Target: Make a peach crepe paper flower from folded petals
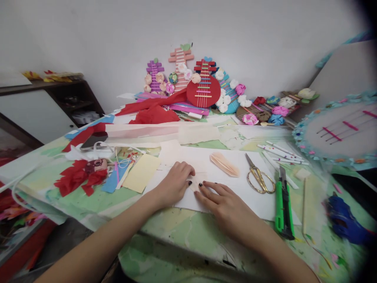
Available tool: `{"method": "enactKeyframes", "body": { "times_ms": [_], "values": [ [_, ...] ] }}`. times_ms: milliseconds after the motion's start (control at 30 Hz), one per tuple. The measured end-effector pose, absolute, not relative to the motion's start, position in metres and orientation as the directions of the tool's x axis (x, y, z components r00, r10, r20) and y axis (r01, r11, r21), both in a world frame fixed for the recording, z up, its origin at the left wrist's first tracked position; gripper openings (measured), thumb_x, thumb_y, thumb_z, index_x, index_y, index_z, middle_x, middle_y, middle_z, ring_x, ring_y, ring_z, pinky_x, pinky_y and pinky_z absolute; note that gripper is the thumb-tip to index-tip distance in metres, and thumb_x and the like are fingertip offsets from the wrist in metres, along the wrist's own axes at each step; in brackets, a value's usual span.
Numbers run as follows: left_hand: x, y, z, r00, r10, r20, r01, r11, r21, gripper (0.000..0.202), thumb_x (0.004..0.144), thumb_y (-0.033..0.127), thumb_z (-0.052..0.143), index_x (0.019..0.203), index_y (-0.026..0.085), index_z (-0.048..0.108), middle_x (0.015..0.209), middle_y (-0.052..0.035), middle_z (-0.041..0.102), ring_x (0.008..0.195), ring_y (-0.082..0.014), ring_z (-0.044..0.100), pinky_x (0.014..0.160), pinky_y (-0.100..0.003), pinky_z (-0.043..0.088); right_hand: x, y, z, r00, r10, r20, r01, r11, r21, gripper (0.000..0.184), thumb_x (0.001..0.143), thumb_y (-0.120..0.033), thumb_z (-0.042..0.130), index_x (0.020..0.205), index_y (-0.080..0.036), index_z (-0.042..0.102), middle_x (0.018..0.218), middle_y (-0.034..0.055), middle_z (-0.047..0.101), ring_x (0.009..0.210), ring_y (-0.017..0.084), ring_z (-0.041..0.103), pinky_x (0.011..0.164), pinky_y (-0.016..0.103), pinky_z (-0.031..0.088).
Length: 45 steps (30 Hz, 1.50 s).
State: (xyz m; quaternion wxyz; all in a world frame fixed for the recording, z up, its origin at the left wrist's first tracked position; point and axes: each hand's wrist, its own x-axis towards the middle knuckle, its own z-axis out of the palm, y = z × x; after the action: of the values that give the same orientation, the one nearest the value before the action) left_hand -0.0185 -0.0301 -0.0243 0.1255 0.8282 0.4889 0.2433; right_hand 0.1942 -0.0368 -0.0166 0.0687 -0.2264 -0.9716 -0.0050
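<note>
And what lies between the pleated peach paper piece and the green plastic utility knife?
Gold-handled metal scissors lie between them on white paper, as the head view shows.

Paper sheet [253, 200] lay on desk [173, 221]. On sheet lay paper piece [224, 164], scissors [258, 176] to its right. Cutter [283, 214] lay right of scissors, across sheet's edge. Farther right lay stick [304, 208], then glue gun [346, 220]. Paper sticks [279, 153] lay behind cutter. Card [141, 173] lay just left of sheet, paper scraps [70, 179] farther left. Toy lutes [203, 88] sat along desk's back, before wall [250, 31]. Cabinet [35, 114] stood left of desk's far end.
</note>
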Motion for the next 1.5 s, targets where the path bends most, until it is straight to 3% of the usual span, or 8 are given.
{"method": "enactKeyframes", "body": {
  "times_ms": [267,400,533,700,867,1133,1333,1500],
  "values": [
    [-0.021,-0.044,-0.023,0.366,0.841,0.398,0.773,-0.513,0.372,0.034,0.066,-0.005,0.038,0.092,0.015,0.048,0.095,-0.0081,0.050,0.091,-0.0210,0.044,0.082,-0.038,0.041,0.194,-0.037,-0.017,-0.881,0.457,0.127,0.456,0.889,-0.036,0.046,0.086,-0.010,0.044,0.132,-0.014,0.043,0.133,0.0116,0.050,0.127,0.027,0.038,0.098,0.045,0.038],
    [-0.015,-0.068,-0.029,0.544,0.737,0.401,0.750,-0.642,0.162,0.032,0.082,0.005,0.039,0.112,0.011,0.049,0.114,-0.0119,0.054,0.109,-0.0243,0.044,0.096,-0.042,0.036,0.194,-0.037,-0.019,-0.873,0.468,0.135,0.467,0.883,-0.048,0.047,0.087,-0.011,0.043,0.134,-0.018,0.041,0.134,0.0091,0.049,0.128,0.028,0.036,0.098,0.048,0.036],
    [-0.007,-0.086,-0.038,0.559,0.762,0.328,0.799,-0.601,0.035,0.037,0.090,0.015,0.036,0.127,0.012,0.043,0.126,-0.0124,0.053,0.117,-0.0248,0.045,0.097,-0.043,0.035,0.195,-0.038,-0.020,-0.863,0.487,0.137,0.487,0.873,-0.035,0.047,0.086,-0.008,0.040,0.132,-0.020,0.042,0.133,0.0096,0.050,0.129,0.030,0.035,0.097,0.056,0.033],
    [-0.002,-0.096,-0.037,0.475,0.837,0.273,0.854,-0.513,0.085,0.049,0.090,0.031,0.041,0.135,0.015,0.034,0.138,-0.0099,0.044,0.127,-0.0239,0.037,0.105,-0.042,0.028,0.194,-0.040,-0.020,-0.857,0.500,0.128,0.499,0.866,-0.037,0.047,0.085,-0.007,0.040,0.131,-0.020,0.044,0.134,0.0120,0.049,0.129,0.031,0.036,0.094,0.057,0.035],
    [0.000,-0.101,-0.035,0.438,0.870,0.227,0.870,-0.474,0.136,0.056,0.088,0.038,0.043,0.139,0.017,0.030,0.143,-0.0079,0.038,0.131,-0.0245,0.031,0.107,-0.043,0.026,0.194,-0.042,-0.017,-0.836,0.535,0.122,0.538,0.843,-0.018,0.048,0.085,-0.008,0.042,0.130,-0.022,0.046,0.133,0.0155,0.048,0.127,0.033,0.038,0.094,0.060,0.033],
    [0.004,-0.103,-0.030,0.403,0.891,0.212,0.874,-0.443,0.200,0.056,0.087,0.044,0.042,0.137,0.021,0.034,0.140,-0.0084,0.041,0.131,-0.0302,0.030,0.102,-0.050,0.026,0.194,-0.042,-0.016,-0.810,0.580,0.082,0.581,0.814,-0.010,0.047,0.084,-0.011,0.044,0.130,-0.024,0.047,0.134,0.0166,0.047,0.127,0.037,0.037,0.096,0.065,0.025],
    [0.008,-0.106,-0.029,0.352,0.910,0.220,0.896,-0.396,0.202,0.060,0.084,0.042,0.047,0.138,0.022,0.033,0.140,-0.0085,0.042,0.130,-0.0380,0.025,0.099,-0.055,0.024,0.194,-0.041,-0.017,-0.789,0.612,0.059,0.610,0.791,-0.045,0.051,0.082,-0.011,0.047,0.131,-0.025,0.046,0.135,0.0184,0.045,0.132,0.036,0.028,0.099,0.063,0.023],
    [0.000,-0.102,-0.027,0.332,0.910,0.246,0.889,-0.389,0.239,0.072,0.079,0.044,0.055,0.142,0.027,0.024,0.148,-0.0119,0.023,0.131,-0.0345,0.027,0.098,-0.054,0.030,0.199,-0.035,-0.015,-0.797,0.598,0.087,0.587,0.800,-0.125,0.050,0.082,-0.010,0.048,0.127,-0.032,0.050,0.137,0.0145,0.044,0.133,0.035,0.027,0.098,0.063,0.025]
  ]
}}
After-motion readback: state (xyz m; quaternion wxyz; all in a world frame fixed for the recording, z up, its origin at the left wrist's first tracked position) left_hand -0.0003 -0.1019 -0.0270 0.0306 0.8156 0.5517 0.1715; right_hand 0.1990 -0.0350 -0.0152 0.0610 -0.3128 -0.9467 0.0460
